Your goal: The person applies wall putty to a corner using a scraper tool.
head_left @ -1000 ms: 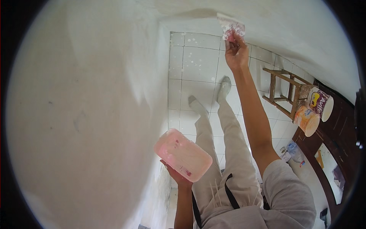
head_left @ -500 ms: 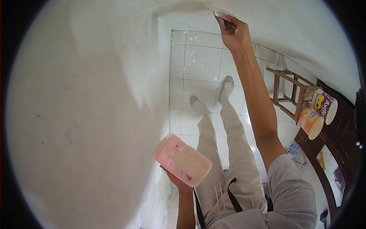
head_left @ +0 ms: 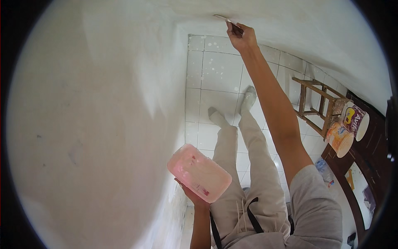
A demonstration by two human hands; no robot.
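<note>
My right hand [head_left: 243,39] is stretched out to the far wall, its fingers closed around a putty knife [head_left: 221,17]. The thin blade, seen nearly edge-on, is at the wall surface close to the corner; whether it touches cannot be told. Lower down, my left hand [head_left: 194,194] holds a pink rectangular plastic container [head_left: 200,173] from underneath, beside the left wall. Whitish smears cover the container, and most of the left fingers are hidden beneath it.
A pale, patchy wall [head_left: 91,124] fills the left side. White floor tiles [head_left: 222,68] carry paint spots. To the right stand a wooden stool [head_left: 317,93], with a purple-and-white bucket [head_left: 355,120] and an orange-and-white bucket [head_left: 340,139], near a dark wooden door or frame [head_left: 375,143].
My right hand has moved left and slightly down with the putty knife, whose blade now shows edge-on. The left hand and container have barely moved.
</note>
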